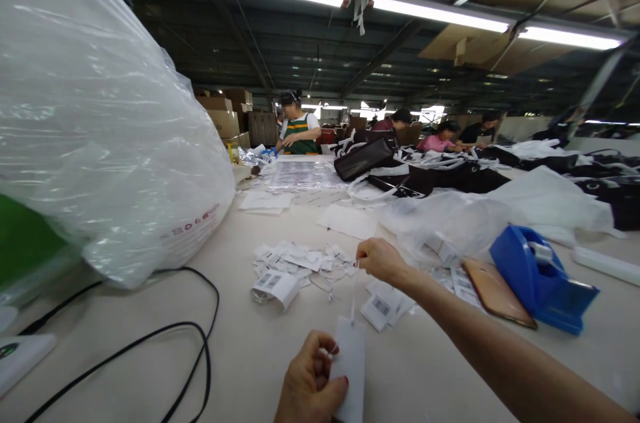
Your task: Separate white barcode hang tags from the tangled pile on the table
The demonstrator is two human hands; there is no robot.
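- Left hand [310, 383] pinched a white hang tag [350, 360] low over the bench [240, 356].
- Right hand [381, 260] gripped the tag's thin string [354, 293], drawn taut upward (apparently the threading step); the next move likely calls for a steady pull.
- A pile of barcode tags [295, 266] lay just beyond.
- Blue tape dispenser [543, 276], phone [497, 293], black cable [165, 336] and bulky plastic bag [100, 130] crowded the flanks.

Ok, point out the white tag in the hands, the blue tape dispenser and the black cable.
white tag [351, 360], head view, middle of the card.
blue tape dispenser [535, 276], head view, its blue side.
black cable [203, 336], head view, bend of the loop.
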